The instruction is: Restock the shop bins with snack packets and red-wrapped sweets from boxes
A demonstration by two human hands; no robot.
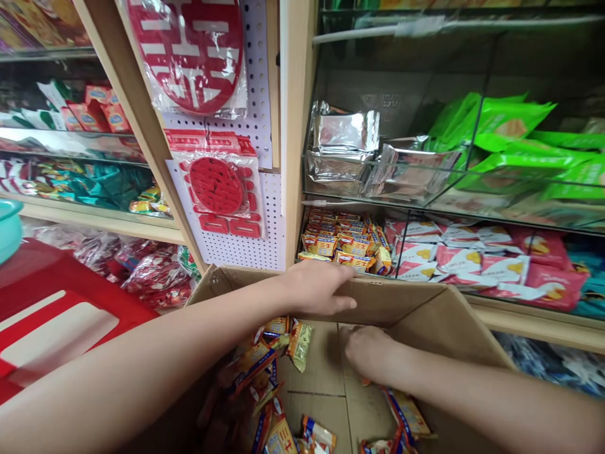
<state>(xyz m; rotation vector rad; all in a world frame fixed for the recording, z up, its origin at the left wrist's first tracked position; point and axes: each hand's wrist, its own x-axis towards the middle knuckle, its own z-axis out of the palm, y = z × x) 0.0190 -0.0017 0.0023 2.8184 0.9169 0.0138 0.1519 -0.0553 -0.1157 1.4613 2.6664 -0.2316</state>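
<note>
A cardboard box (pixel 454 321) stands open in front of me, with orange, blue and yellow snack packets (pixel 281 435) scattered inside, mostly at the left and near side. My left hand (pixel 321 287) is at the far rim of the box, thumb apart and fingers reaching toward the shelf; it seems to hold nothing. Just beyond it, similar small packets (pixel 357 244) fill a shelf compartment. Down inside the box, my right hand (pixel 371 353) is closed, knuckles up. A bit of orange shows under it, but its fingers hide what they grip.
Right of the small packets lie pink and white packs (pixel 458 261). Silver packs (pixel 345 132) and green packs (pixel 515 145) sit on the glass-fronted shelf above. Red decorations (pixel 217 186) hang on a pegboard. A red stool (pixel 42 302) bearing a turquoise basin (pixel 8 230) stands left.
</note>
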